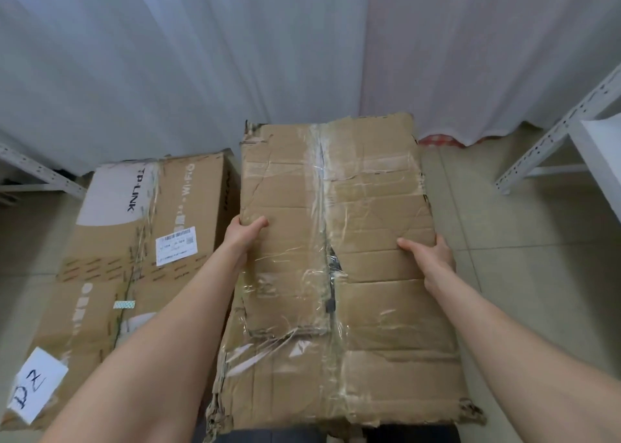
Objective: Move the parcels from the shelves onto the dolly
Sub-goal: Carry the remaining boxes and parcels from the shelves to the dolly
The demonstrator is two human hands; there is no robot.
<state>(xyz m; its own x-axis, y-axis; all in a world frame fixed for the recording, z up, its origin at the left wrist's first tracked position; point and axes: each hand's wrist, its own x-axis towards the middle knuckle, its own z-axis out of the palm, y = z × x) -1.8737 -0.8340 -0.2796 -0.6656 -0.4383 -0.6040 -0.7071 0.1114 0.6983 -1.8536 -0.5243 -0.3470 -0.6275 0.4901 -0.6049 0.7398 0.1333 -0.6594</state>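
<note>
Gripping the parcel [366, 187] at both long edges, left hand [245, 232] and right hand [431, 256] curl round it above the floor [510, 241], beside a box [191, 190]. Battered, tape-slick cardboard (probably floppy): support mid-sides.

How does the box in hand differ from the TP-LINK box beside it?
The held box is plain brown; the TP-LINK box bears print and white labels. The held box is gripped at both sides by the left hand and right hand; the TP-LINK box lies untouched. The held box's edges are torn and ragged; the TP-LINK box's look neater. Both are taped brown cardboard.
</note>
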